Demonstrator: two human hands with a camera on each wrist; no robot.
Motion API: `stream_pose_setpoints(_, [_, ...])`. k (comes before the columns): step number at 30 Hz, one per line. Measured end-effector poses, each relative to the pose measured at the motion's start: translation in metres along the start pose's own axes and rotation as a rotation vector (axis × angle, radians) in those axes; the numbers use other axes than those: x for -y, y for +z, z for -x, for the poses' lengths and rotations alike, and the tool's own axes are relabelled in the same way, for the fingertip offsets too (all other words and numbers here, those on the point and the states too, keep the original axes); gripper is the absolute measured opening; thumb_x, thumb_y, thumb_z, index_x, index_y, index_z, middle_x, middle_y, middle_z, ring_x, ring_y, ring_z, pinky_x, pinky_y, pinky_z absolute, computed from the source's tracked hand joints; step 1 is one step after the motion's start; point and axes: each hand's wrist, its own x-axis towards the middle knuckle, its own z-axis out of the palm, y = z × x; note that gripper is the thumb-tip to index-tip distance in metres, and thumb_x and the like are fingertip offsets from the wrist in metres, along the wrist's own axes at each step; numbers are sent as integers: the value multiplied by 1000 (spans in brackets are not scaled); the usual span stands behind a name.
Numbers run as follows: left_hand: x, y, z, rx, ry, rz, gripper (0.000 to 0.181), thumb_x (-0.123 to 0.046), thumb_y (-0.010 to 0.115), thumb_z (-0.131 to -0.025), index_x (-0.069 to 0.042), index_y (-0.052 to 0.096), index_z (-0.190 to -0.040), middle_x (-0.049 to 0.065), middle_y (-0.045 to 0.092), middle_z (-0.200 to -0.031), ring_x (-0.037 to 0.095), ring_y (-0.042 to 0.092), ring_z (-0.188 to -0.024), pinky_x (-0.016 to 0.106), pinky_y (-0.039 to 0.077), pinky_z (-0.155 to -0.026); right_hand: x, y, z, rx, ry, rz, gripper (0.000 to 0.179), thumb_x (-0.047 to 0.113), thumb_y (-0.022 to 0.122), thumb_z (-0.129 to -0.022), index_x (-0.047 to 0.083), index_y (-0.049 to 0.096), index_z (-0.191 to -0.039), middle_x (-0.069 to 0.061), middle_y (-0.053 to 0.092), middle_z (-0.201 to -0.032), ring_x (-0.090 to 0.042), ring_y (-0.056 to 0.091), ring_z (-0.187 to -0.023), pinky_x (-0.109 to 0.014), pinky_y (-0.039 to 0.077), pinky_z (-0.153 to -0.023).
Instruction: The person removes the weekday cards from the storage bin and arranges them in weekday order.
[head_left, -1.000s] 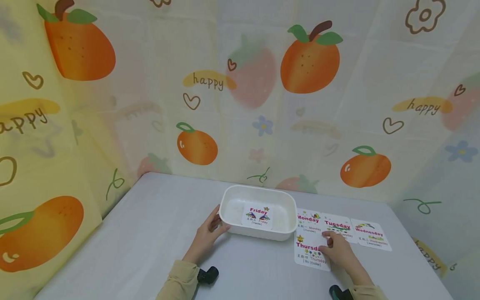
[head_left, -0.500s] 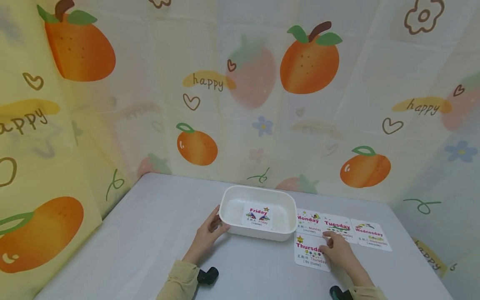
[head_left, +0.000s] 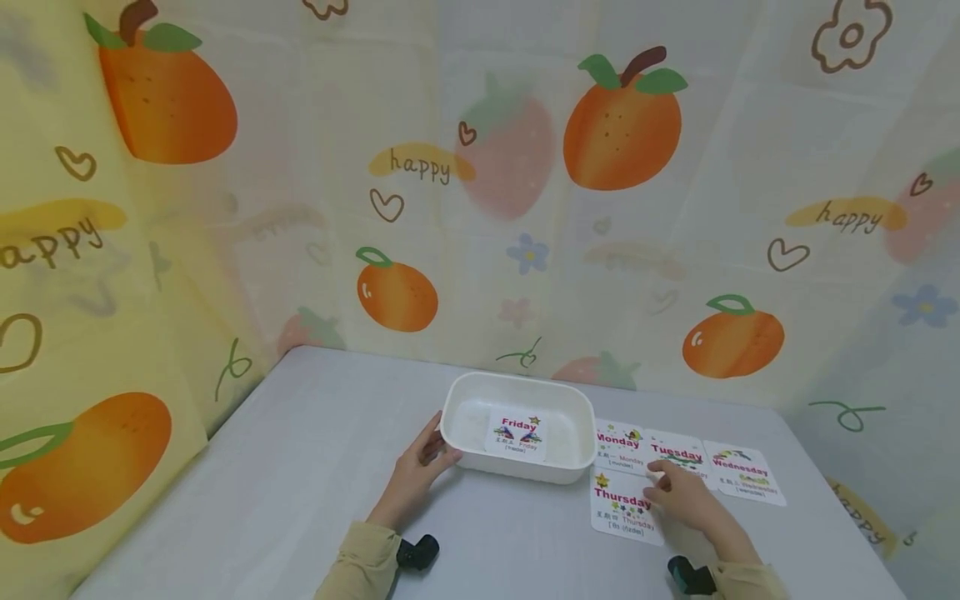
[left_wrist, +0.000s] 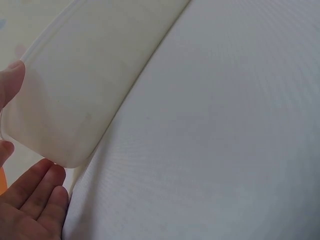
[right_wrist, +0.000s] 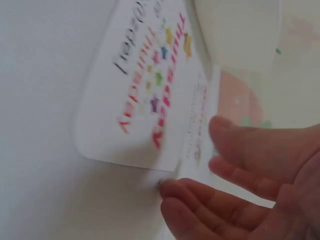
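At its left end, a white plastic tub (head_left: 517, 472) is held by my left hand (head_left: 414, 469), thumb on the front side and fingers round the corner. The left wrist view shows that thumb (left_wrist: 12, 82) against the tub wall (left_wrist: 85, 75). Inside the tub lies a Friday card (head_left: 517, 435). My right hand (head_left: 686, 497) is just off the right edge of the Thursday card (head_left: 626, 508), thumb and fingers apart with nothing between them. In the right wrist view the Thursday card (right_wrist: 130, 100) lies flat beside the fingertips (right_wrist: 172, 190).
Above the Thursday card, the Monday card (head_left: 618, 446), Tuesday card (head_left: 677, 452) and Wednesday card (head_left: 742, 473) form a row right of the tub. A fruit-printed cloth (head_left: 480, 275) hangs behind the white-covered table (head_left: 285, 500).
My right hand has let go of the Thursday card's right edge and shifted slightly right. The card stays where it lay, and my left hand keeps its place on the tub.
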Motion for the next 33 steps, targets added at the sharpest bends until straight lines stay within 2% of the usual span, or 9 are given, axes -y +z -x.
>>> stream_pose_setpoints(3, [0, 0, 0, 0, -4, -1, 73, -23, 70, -84, -13, 31, -146, 20, 47, -132, 32, 45, -121, 41, 39, -101, 6, -8, -2, 2, -22, 38, 42, 11, 63, -87, -8, 49, -122, -14, 57, -91, -23, 54, -76, -36, 50, -61])
stream_pose_setpoints(5, [3, 1, -2, -2, -3, 3, 74, -23, 70, -84, -14, 30, -146, 20, 46, -132, 32, 44, -122, 42, 38, -102, 11, -13, -3, -10, -55, 57, 43, 11, 62, -87, -9, 49, -122, -21, 57, -97, -29, 55, -82, -41, 52, -66])
stream_pose_setpoints(9, [22, 3, -9, -5, -1, -2, 76, -32, 71, -82, -22, 31, -146, 15, 48, -132, 29, 45, -122, 40, 37, -102, 20, -17, -7, -37, -126, 63, 48, 16, 64, -87, -9, 48, -125, -31, 52, -115, -44, 51, -102, -54, 48, -81])
stream_pose_setpoints(12, [19, 2, -8, 1, 3, -8, 76, -32, 71, -83, -20, 31, -146, 15, 49, -131, 29, 45, -122, 40, 37, -102, 27, -16, -13, -64, -146, 63, 54, 23, 64, -88, -8, 46, -128, -31, 46, -125, -48, 44, -112, -60, 42, -88])
stream_pose_setpoints(14, [10, 2, -5, 5, -1, -6, 75, -28, 70, -84, -16, 30, -146, 18, 48, -131, 30, 44, -122, 41, 37, -103, 33, -13, -17, -88, -155, 49, 57, 26, 63, -88, -7, 44, -130, -31, 43, -130, -49, 39, -117, -62, 37, -93])
stream_pose_setpoints(16, [1, 1, -1, 6, 4, -9, 74, -25, 70, -84, -12, 30, -146, 20, 47, -131, 31, 44, -122, 42, 36, -103, 42, -10, -22, -110, -172, 25, 58, 26, 62, -89, -7, 42, -132, -31, 40, -132, -49, 36, -120, -62, 35, -95])
stream_pose_setpoints(23, [1, 0, -1, -2, 10, 1, 74, -25, 70, -84, -11, 32, -145, 20, 48, -130, 31, 45, -121, 41, 37, -102, 75, 3, -38, -178, -258, -79, 58, 22, 63, -89, -9, 40, -133, -30, 38, -134, -47, 30, -125, -58, 29, -102])
stream_pose_setpoints(27, [2, 0, -1, -3, 1, 7, 74, -26, 71, -83, -12, 33, -145, 19, 48, -130, 30, 45, -121, 40, 38, -102, 89, 12, -45, -180, -286, -130, 62, 23, 67, -86, -6, 40, -134, -29, 38, -135, -46, 31, -125, -58, 28, -103])
stream_pose_setpoints(33, [3, 0, -1, 2, 13, 8, 75, -26, 70, -84, -11, 31, -145, 21, 47, -130, 33, 45, -121, 42, 38, -101, 103, 24, -56, -177, -315, -139, 69, 24, 75, -80, -3, 42, -134, -25, 41, -135, -43, 33, -125, -56, 29, -103])
